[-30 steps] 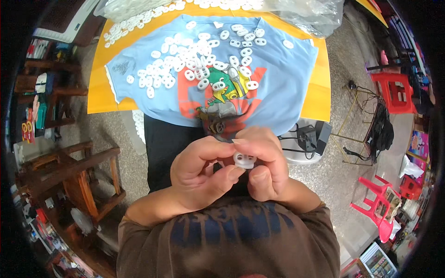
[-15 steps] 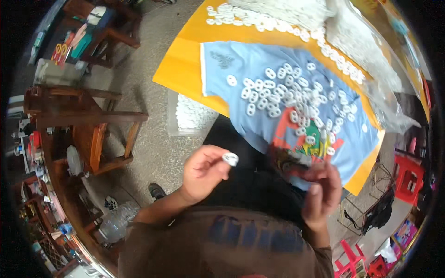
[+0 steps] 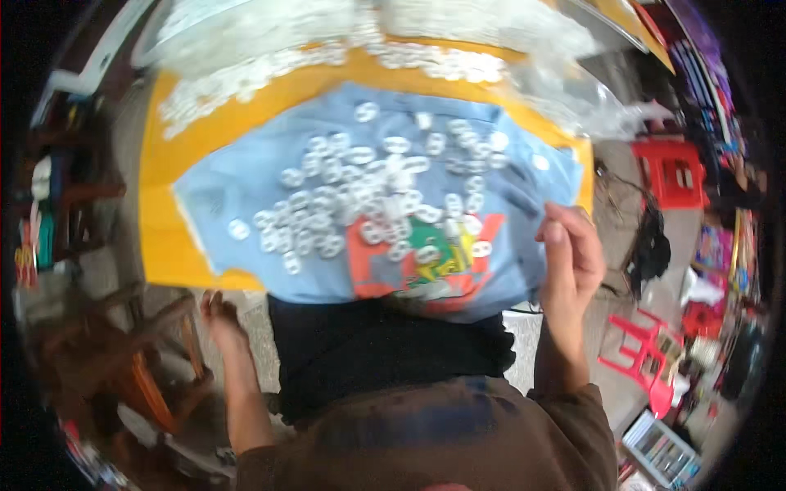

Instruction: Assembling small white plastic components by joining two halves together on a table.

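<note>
Small white oval plastic pieces with two holes (image 3: 323,196) lie scattered over a light-blue shirt (image 3: 237,180) with a coloured print. The shirt is spread on a yellow board (image 3: 164,245) in front of me. My right hand (image 3: 573,258) is raised by the shirt's right side, thumb and fingertips drawn together; whatever is between them, if anything, is too small to make out. My left hand (image 3: 221,317) hangs low at the board's near left corner, beyond the shirt. Motion smears its fingers, and no piece shows in it.
Clear plastic bags of white pieces (image 3: 254,29) stand along the board's far side, with a row of loose pieces (image 3: 442,61) before them. A red stool (image 3: 671,176) and a pink chair (image 3: 643,352) are at the right. Wooden furniture (image 3: 155,360) stands at the left.
My view has turned, bringing the board to the middle. My left hand, which held a white piece between its fingertips, has moved out left and down. My right hand is now beside the shirt's right side.
</note>
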Motion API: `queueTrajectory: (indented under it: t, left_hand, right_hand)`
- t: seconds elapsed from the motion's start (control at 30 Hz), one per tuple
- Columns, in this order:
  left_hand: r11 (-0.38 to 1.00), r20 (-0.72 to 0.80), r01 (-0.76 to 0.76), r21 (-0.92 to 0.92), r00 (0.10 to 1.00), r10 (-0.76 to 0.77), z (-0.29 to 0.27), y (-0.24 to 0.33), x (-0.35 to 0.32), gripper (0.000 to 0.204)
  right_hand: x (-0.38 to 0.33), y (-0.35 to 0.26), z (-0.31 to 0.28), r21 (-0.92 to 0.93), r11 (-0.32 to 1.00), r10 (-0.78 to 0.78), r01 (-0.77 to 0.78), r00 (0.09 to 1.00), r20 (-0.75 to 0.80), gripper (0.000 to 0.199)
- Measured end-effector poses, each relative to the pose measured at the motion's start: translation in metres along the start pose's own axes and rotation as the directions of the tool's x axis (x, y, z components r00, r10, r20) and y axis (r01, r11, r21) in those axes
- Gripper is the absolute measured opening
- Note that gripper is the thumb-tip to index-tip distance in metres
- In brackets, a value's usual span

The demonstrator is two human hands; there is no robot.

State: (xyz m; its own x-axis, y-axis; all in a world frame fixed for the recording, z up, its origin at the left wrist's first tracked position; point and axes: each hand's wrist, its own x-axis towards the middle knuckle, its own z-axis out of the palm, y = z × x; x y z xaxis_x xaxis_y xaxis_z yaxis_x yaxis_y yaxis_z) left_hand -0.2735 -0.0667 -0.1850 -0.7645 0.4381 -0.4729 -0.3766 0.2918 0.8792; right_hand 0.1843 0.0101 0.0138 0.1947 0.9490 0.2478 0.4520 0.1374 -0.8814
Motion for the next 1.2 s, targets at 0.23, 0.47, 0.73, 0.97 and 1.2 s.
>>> queueTrajectory:
  t: [0.23,0.47,0.73,0.97,1.2]
  left_hand:
    - [0.91,-0.141,-0.393,0.133,0.901,0.41,0.028,0.085,-0.042,0.019]
    - [0.562,0.61,-0.822,-0.09,0.401,0.683,0.158,0.173,-0.158,0.019]
    - [0.081,0.814,-0.811,-0.579,-0.57,0.11,0.352,0.1,-0.291,0.019]
    - [0.034,0.816,-0.816,-0.578,-0.576,0.041,0.376,0.078,-0.294,0.016]
    - [-0.069,0.78,-0.791,-0.608,-0.611,0.132,0.374,0.092,-0.283,0.012]
  right_hand:
    - [0.01,0.038,-0.038,-0.303,0.952,-0.061,0.036,0.995,-0.074,0.013]
    - [0.009,0.051,-0.045,-0.46,0.872,-0.171,0.167,0.985,0.033,0.024]
    - [0.006,0.058,-0.049,-0.469,0.867,-0.162,0.169,0.985,0.056,0.024]
    - [0.008,0.06,-0.046,-0.416,0.892,-0.162,0.176,0.984,0.069,0.026]
    - [0.01,0.058,-0.044,-0.486,0.852,-0.189,0.195,0.98,0.061,0.025]
